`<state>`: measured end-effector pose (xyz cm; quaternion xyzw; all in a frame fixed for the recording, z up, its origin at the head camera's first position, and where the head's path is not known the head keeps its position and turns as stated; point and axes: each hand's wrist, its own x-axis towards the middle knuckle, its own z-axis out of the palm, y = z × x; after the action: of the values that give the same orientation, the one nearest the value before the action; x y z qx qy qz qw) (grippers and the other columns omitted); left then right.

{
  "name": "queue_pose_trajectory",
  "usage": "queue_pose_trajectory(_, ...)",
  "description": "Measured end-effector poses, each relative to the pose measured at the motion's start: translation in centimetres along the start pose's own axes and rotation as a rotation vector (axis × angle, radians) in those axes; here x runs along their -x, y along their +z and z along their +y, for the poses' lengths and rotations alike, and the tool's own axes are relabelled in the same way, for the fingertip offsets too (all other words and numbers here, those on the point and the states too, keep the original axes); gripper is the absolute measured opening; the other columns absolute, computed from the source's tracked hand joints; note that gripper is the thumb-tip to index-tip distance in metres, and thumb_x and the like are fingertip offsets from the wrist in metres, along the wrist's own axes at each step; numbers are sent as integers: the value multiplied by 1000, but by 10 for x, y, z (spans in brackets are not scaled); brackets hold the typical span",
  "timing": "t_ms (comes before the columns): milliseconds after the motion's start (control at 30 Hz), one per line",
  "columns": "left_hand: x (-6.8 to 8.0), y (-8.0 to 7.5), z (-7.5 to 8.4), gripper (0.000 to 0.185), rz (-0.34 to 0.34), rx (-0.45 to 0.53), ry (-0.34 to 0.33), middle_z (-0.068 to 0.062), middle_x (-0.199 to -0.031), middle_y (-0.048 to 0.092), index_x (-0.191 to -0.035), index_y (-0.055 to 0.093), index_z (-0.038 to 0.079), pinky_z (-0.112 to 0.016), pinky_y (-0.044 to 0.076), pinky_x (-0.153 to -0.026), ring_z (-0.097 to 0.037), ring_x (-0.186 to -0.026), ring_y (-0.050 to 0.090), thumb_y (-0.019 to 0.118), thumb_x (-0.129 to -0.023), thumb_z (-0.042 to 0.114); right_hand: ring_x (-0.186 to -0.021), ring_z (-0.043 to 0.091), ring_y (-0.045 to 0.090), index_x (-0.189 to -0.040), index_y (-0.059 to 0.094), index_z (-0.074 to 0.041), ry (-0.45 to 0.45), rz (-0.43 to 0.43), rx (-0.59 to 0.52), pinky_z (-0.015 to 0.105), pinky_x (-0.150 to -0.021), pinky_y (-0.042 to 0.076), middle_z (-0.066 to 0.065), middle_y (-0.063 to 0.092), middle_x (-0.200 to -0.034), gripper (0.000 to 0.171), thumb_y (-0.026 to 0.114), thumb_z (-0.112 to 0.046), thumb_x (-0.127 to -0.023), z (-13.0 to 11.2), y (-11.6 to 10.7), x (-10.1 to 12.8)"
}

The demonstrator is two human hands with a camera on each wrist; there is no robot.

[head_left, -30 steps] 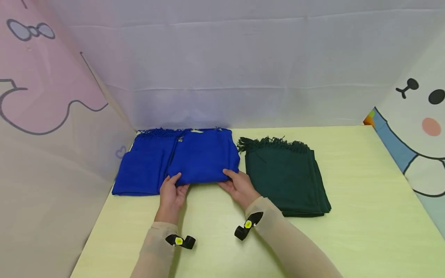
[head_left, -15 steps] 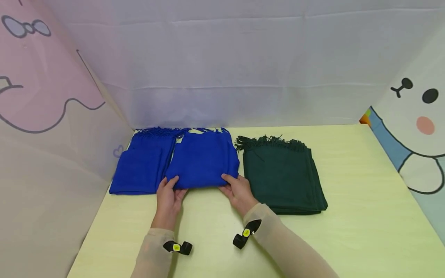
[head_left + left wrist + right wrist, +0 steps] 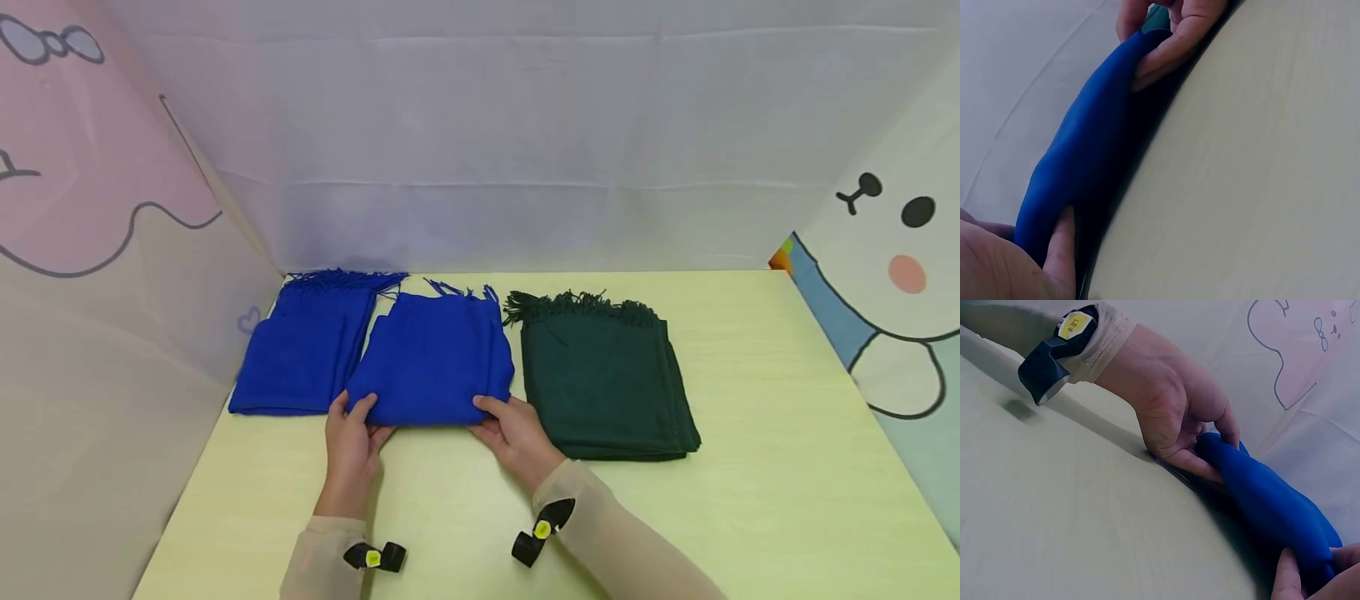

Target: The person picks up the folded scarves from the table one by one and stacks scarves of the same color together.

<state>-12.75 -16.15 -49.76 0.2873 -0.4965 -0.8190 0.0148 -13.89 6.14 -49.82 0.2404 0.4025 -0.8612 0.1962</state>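
A folded blue fringed scarf (image 3: 435, 358) lies in the middle of the table, its fringe toward the back wall. At its near left corner my left hand (image 3: 351, 446) grips the folded edge, thumb on top and fingers beneath. My right hand (image 3: 521, 437) holds the near right corner the same way. Both wrist views show the near edge of the blue scarf (image 3: 1079, 144) raised over the tabletop, with a dark shadow under it. In the right wrist view, the left hand (image 3: 1172, 400) pinches the scarf's far end.
Another folded blue fringed scarf (image 3: 296, 362) lies close on the left, by the left wall. To the right is a folded dark green fringed scarf (image 3: 600, 383). A white sheet (image 3: 465, 150) hangs behind the pale yellow table (image 3: 772, 400); a printed cloth (image 3: 907, 333) stands at the right.
Both hands have drawn the middle blue scarf toward the person, opening a gap between its fringe and the left blue scarf. The head view has shifted slightly.
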Motion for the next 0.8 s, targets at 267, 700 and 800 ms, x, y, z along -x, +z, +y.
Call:
queue_pose_trajectory(267, 10, -7, -1, 56, -7, -28, 0, -12, -136, 48, -151, 25, 13, -36, 59, -83, -14, -92, 71, 53, -102, 10, -121, 36, 58, -144, 37, 9, 2, -4, 27, 48, -101, 47, 29, 52, -139, 58, 64, 2, -94, 4, -4, 14)
queue_pose_trajectory(700, 24, -14, -5, 59, -21, -71, -12, -18, -145, 40, -153, 19, 14, -36, 59, -82, -13, -92, 71, 51, -104, 9, -115, 33, 63, -144, 37, 8, -31, 33, 111, 46, -97, 51, 28, 54, -137, 61, 68, -3, -93, 13, -8, 31)
queue_pose_trajectory(800, 27, -14, -6, 59, -18, -84, 9, -18, -145, 39, -153, 18, 13, -35, 59, -80, -13, -89, 71, 50, -104, 8, -111, 30, 65, -144, 37, 9, -54, 45, 146, 44, -96, 53, 27, 56, -135, 62, 69, -6, -93, 15, -8, 36)
